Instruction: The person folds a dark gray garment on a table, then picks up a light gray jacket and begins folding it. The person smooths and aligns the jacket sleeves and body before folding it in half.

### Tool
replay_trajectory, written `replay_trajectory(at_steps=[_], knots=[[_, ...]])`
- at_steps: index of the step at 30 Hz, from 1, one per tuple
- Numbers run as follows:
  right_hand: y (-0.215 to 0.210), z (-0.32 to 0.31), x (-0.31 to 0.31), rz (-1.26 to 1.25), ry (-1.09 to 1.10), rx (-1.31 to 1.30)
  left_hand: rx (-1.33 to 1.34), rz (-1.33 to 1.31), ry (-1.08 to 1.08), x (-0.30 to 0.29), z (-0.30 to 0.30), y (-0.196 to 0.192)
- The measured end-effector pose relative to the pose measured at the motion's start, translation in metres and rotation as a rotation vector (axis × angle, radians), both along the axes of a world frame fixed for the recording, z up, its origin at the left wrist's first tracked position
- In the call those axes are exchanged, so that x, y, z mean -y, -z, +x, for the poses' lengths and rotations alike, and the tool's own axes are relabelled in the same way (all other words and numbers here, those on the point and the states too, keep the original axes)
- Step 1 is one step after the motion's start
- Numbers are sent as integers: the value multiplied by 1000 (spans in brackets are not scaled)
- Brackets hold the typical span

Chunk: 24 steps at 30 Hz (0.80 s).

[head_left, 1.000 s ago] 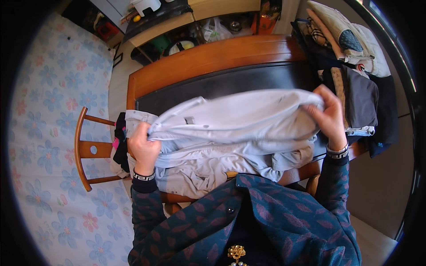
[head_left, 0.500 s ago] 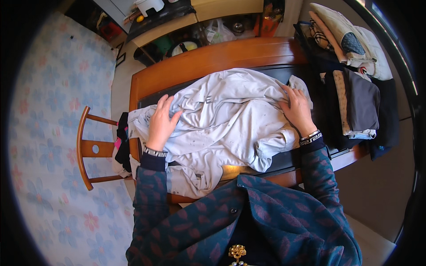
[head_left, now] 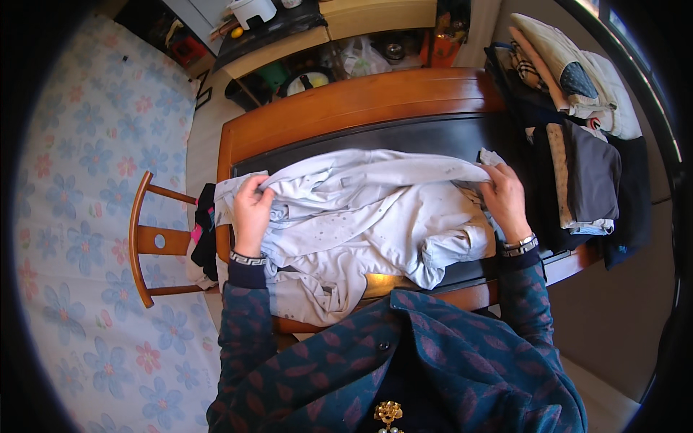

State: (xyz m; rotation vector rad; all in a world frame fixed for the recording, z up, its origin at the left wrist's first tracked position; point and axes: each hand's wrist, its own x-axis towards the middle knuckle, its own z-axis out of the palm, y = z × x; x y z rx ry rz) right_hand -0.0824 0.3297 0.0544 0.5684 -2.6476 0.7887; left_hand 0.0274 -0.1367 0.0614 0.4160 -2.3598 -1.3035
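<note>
A pale grey, speckled long-sleeved top [head_left: 361, 216] lies rumpled across the dark-topped wooden table [head_left: 354, 97]. My left hand [head_left: 253, 209] pinches the cloth at its far left side. On the far right side, my right hand [head_left: 504, 198] grips the same fold between thumb and fingers. A raised band of fabric stretches between both hands, bowed away from me. One bunched sleeve lies at the right, near my right wrist. Another part of the garment hangs toward the near table edge at the left.
Stacks of folded clothes [head_left: 588, 169] stand on the right. A wooden chair [head_left: 159, 240] with dark cloth on it is at the left, before a floral curtain-like sheet [head_left: 94, 238]. Beyond the table is a cabinet [head_left: 375, 18] with a plastic bag [head_left: 361, 58] and other kitchen items.
Both hands have closed on the garment's far part. That edge has been drawn toward me and lifted into a fold, uncovering more of the dark tabletop behind it.
</note>
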Motion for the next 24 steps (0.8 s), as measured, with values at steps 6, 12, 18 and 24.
replay_trajectory(at_steps=[6,12,18,24], knots=[[-29,-18,-19,68,60,-123,-218,309,19,7,9,-57],[-60,-100,16,-659,47,-67,-682,40,-79,23,-61,-78],[-20,-54,50,-168,-134,-213,-322,-579,118,-4,-69,-1],[51,-21,27,227,-44,44,98,-923,41,6,-47,65]])
